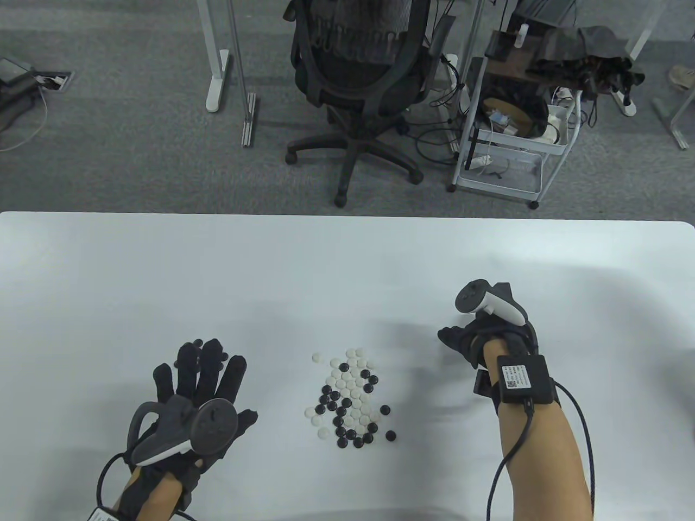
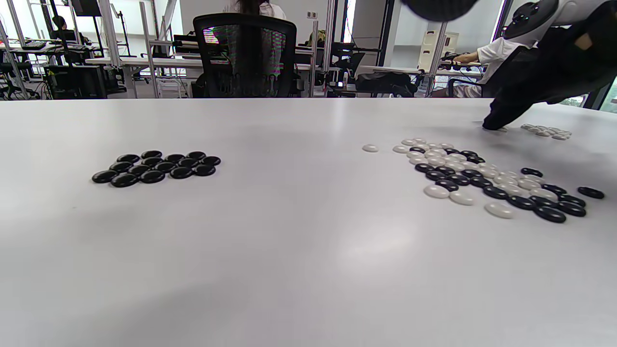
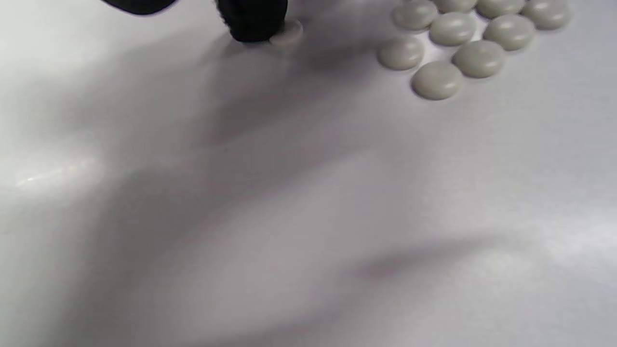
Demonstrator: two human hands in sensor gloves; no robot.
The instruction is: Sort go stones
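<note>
A mixed heap of black and white Go stones lies mid-table, also seen at the right of the left wrist view. My left hand is spread with straight fingers, holding nothing, over a sorted group of black stones; in the table view only one black stone peeks out past the fingertips. My right hand reaches down right of the heap. One fingertip touches a single white stone lying flat on the table, next to a sorted group of white stones.
The white table stretches bare behind the stones. Beyond its far edge stand an office chair and a wire cart. A cable runs along my right forearm.
</note>
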